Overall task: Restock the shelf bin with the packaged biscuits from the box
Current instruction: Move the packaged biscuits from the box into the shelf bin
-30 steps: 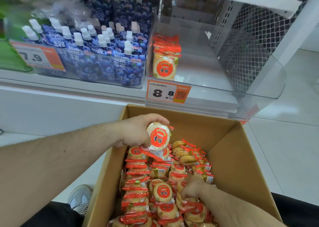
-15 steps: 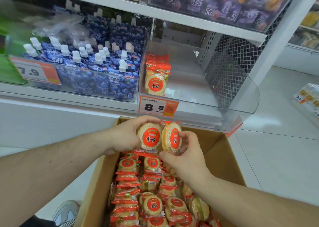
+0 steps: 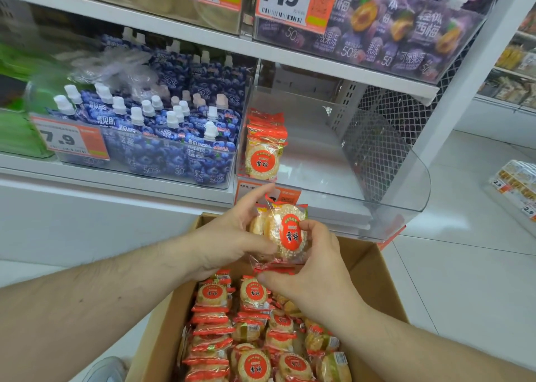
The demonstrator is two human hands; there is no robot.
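Two biscuit packets, face to face as a pair, are held above the far end of the open cardboard box, just below the front lip of the shelf bin. The left hand cups the rear packet from the left, thumb up along its top edge; the right hand holds the front packet, thumb on its right rim and fingers curled under the bottom seam. Step in hand, as I judge it: gathering packets into a small stack, carry to the bin not yet made. Bin is clear plastic, mostly bare; one short row of packets stands upright against its left wall, at the front. Box below is well filled with more packets in rows. Next move calls for lifting the pair over the clear front lip and setting them upright just beside the standing row, red labels facing out; lip clearance and keeping the two from sliding apart look like the points to watch. To the left, a neighbouring bin of blue pouches.
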